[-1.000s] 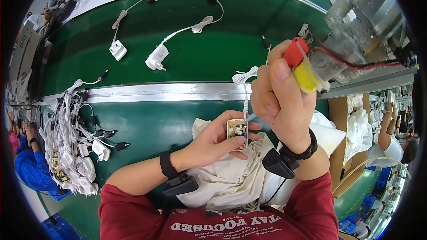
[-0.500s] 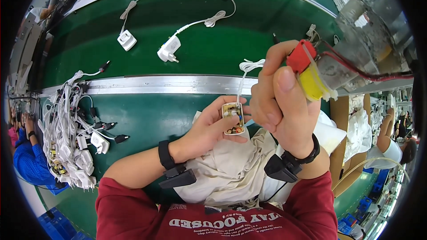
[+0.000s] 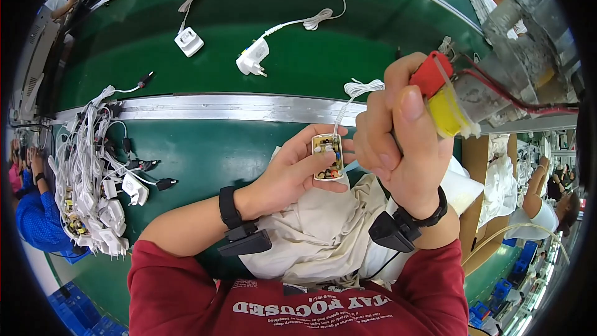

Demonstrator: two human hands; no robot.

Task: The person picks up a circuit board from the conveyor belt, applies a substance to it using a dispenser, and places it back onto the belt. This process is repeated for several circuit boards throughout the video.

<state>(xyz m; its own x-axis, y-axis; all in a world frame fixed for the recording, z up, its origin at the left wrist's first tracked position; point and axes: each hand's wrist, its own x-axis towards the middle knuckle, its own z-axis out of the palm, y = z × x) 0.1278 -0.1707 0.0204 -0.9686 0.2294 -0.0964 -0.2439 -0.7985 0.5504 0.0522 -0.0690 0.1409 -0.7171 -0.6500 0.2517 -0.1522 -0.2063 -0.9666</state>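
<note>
My left hand (image 3: 298, 162) holds an opened white power adapter (image 3: 327, 157) with its circuit board facing up. The thumb lies across the board. A white cord (image 3: 362, 88) runs from the adapter's far end over the metal rail. Raised at the right, my right hand (image 3: 407, 137) is closed, thumb and fingers against a device with a red block (image 3: 431, 74) and a yellow-wrapped part (image 3: 445, 112). Red and dark wires run from it, and a blurred translucent body (image 3: 497, 56) stands behind it. The device's kind is unclear, and the palm side of the grip is hidden.
A heap of white adapters and cords (image 3: 93, 174) lies at the left. Beyond the metal rail (image 3: 249, 109), two adapters (image 3: 189, 42) (image 3: 252, 57) with cords rest on the green surface. Pale cloth (image 3: 311, 230) covers my lap. A cardboard box (image 3: 474, 180) stands at right; other people work on both sides.
The view has shifted slightly, so the two adapters beyond the rail appear farther right and higher. Both hands keep their holds, with the opened adapter still in the left.
</note>
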